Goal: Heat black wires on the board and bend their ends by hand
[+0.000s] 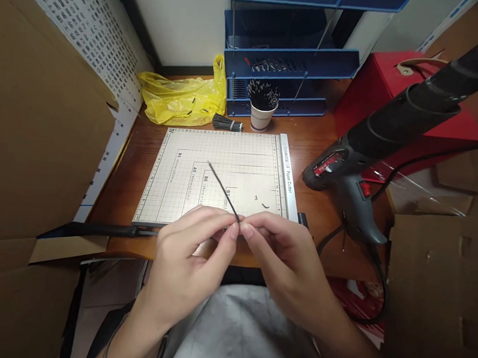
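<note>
One thin black strand point(224, 191) slants over the paper cutter point(169, 191); its near end is pinched between thumb and forefinger of the left hand point(200, 247) and of the right hand point(289, 255), the two hands nearly touching. Behind the cutter, a paper cup point(261, 118) full of black strands point(262, 95) stands near a bundle point(226, 123) on the worktop point(306, 132).

The left hand point(197, 255) and the right hand point(288, 257) are seen bare, with slim fingers point(216, 221) tipped by short nails. The forearms point(141, 324) are likewise bared, the right one being partly lost in shadow. The left wrist is ringed by a thin, dark band point(109, 339), whose material cannot be told. The lap is covered by grey cloth point(246, 330), mottled with darker patches and softly creased
</note>
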Demonstrator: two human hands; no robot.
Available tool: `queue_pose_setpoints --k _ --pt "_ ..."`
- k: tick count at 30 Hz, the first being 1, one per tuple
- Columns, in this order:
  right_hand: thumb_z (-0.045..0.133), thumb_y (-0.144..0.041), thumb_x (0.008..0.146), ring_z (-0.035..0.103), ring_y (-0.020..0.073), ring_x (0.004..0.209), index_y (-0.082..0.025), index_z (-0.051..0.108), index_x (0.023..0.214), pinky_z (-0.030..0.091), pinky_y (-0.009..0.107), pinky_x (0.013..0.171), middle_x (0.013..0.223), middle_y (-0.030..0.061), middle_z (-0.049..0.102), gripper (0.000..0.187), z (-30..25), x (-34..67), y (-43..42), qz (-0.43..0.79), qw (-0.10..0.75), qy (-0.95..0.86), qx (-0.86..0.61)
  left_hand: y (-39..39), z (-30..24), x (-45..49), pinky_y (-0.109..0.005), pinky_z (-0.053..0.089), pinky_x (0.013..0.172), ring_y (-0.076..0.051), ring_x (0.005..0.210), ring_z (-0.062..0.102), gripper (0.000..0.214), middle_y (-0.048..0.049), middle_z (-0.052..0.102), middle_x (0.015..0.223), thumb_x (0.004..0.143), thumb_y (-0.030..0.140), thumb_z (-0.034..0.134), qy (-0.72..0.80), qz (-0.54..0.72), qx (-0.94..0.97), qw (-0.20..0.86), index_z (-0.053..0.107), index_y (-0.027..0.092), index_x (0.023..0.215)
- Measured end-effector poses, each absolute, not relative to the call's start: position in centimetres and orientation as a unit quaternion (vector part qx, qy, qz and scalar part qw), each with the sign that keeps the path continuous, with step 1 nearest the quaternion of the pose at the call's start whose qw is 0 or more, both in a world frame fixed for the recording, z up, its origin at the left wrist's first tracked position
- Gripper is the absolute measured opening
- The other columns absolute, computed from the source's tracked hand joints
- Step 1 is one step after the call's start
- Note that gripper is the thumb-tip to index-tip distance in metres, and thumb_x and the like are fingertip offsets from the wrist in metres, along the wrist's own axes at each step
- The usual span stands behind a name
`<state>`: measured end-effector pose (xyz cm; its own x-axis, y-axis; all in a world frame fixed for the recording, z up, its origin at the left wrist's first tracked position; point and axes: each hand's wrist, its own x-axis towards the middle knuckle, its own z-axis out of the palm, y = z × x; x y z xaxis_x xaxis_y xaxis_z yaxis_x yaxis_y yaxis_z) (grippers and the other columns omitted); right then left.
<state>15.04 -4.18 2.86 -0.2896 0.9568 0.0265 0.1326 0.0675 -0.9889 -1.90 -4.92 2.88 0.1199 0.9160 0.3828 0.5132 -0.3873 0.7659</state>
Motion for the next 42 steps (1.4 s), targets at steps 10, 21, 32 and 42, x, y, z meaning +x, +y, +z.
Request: queue_pose_setpoints --k 10,21,32,42 --pt "0.054 -0.011 0.098 0.043 0.0079 0.057 -0.018 0.052 0.073 0.032 0.025 0.055 0.065 -0.0048 0.048 0.026 3.0 15.0 -4.2 0.335 0.378 -0.735 -0.452 -5.2 2.7 -1.8 -0.026 0.053 0.074 -0.011 0.079 0.063 0.017 -0.0011 0.071 0.086 0.09 0.0 0.066 0.472 0.421 0.757 0.165 0.068 0.016 0.097" --pt "0.059 -0.014 0.096 0.04 0.0072 0.054 -0.017 0.064 0.082 0.032 0.024 0.053 0.064 -0.0059 0.046 0.016 2.7 15.1 -4.8 0.383 0.394 -0.714 -0.434 -5.9 3.5 -1.8 -0.028 0.049 0.069 -0.011 0.073 0.057 0.018 0.0004 0.067 0.078 0.089 0.001 0.07 0.488 0.407 0.756 0.157 0.065 0.019 0.087" --pt "0.067 -0.027 0.094 0.062 0.0119 0.069 -0.02 0.073 0.078 0.05 0.021 0.062 0.072 -0.0008 0.068 0.018 2.5 15.1 -4.2 0.653 0.428 -0.472 -0.41 -5.6 4.3 -2.3 -0.022 0.052 0.062 -0.01 0.069 0.065 0.017 0.0023 0.073 0.078 0.09 0.005 0.067 0.506 0.428 0.714 0.226 0.071 0.02 0.082" --pt "0.057 -0.028 0.102 0.06 0.0138 0.072 -0.021 0.076 0.091 0.05 0.026 0.069 0.078 -0.0003 0.069 0.023 2.9 15.0 -4.7 0.591 0.398 -0.563 -0.419 -5.4 3.7 -2.0 -0.024 0.056 0.067 -0.013 0.075 0.069 0.014 -0.0011 0.077 0.086 0.093 0.008 0.066 0.496 0.428 0.706 0.269 0.074 0.019 0.091"
